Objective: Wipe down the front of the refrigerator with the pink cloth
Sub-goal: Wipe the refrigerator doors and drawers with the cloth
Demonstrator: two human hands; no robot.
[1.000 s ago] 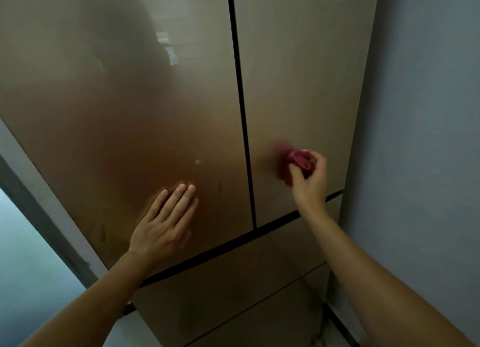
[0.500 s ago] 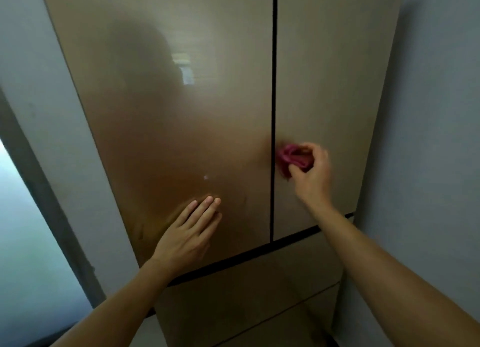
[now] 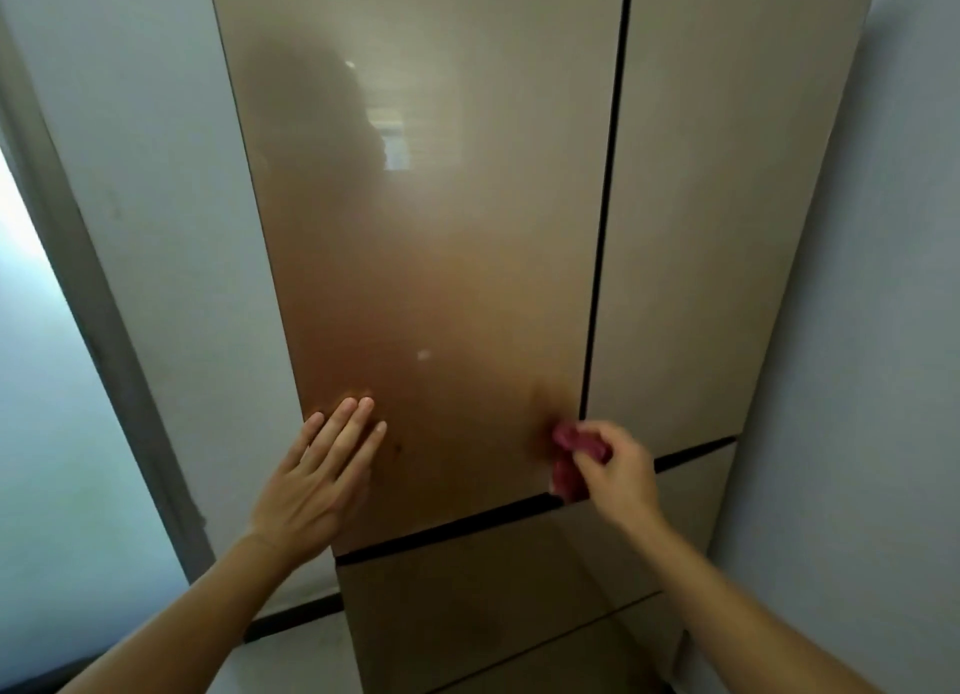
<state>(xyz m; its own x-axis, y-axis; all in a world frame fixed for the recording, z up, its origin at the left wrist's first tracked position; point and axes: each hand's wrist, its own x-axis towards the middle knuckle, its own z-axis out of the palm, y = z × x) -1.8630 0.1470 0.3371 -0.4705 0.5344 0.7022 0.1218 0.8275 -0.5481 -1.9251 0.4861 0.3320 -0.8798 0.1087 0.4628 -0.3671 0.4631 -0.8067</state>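
A tall gold-brown refrigerator (image 3: 467, 225) fills the view, its two upper doors split by a dark vertical seam, with drawers below a dark horizontal gap. My right hand (image 3: 618, 472) grips the bunched pink cloth (image 3: 569, 464) and holds it against the lower right corner of the left door, next to the seam. Straight fingers of my left hand (image 3: 317, 480) lie flat on the lower left part of that same door. A small pale spot (image 3: 423, 354) shows on the door above and between my hands.
A grey wall (image 3: 857, 381) stands close on the fridge's right side. On the left, a pale wall panel (image 3: 156, 225) and a grey frame (image 3: 104, 329) border a bright frosted pane (image 3: 47, 459). Lower drawers (image 3: 493, 589) sit under the doors.
My right hand has carried the cloth from the right door across the seam and down onto the left door. My left hand stays flat on the left door, now nearer its left edge. The view has shifted.
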